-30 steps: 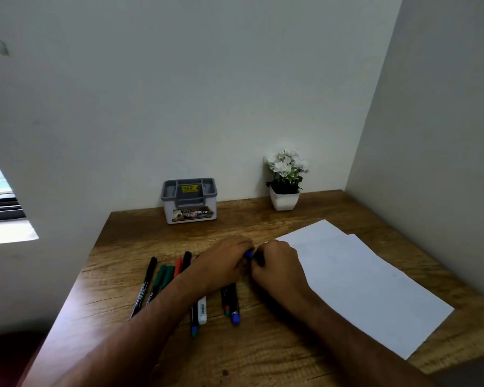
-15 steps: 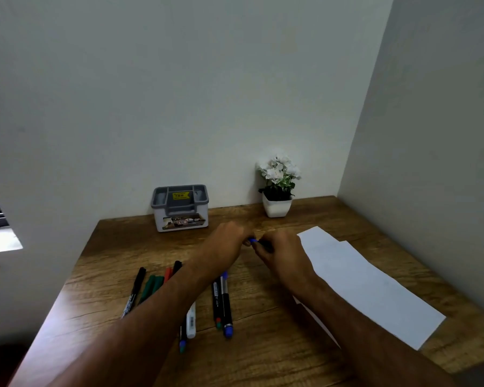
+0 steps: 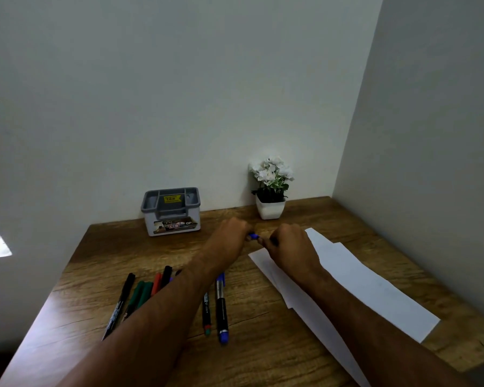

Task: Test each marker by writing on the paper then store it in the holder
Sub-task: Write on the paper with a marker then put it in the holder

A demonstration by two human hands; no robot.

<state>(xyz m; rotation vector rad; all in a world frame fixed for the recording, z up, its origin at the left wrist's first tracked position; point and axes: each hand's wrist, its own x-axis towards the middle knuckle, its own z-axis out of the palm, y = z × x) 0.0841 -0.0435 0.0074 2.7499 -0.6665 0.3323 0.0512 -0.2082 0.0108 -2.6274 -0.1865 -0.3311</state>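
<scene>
Both hands met mid-desk: left hand [image 3: 229, 241] and right hand [image 3: 289, 247] each pinched the blue marker [image 3: 253, 236]; holder [image 3: 171, 210] sat at 11 o'clock.

The holder [image 3: 171, 210] stands at the back of the surface [image 3: 263, 344], against the wall, with the potted plant [image 3: 271, 191] to its right, near the corner. The paper [image 3: 361, 283] lies on the right half of the surface. A row of markers [image 3: 140, 294] lies on the left half, and two more markers [image 3: 215, 308] lie between that row and the paper. Both hands meet above the middle, in front of the holder and plant: the left hand [image 3: 229, 238] just left of the right hand [image 3: 291, 247], a marker [image 3: 254, 236] between them over the paper's far corner.
</scene>
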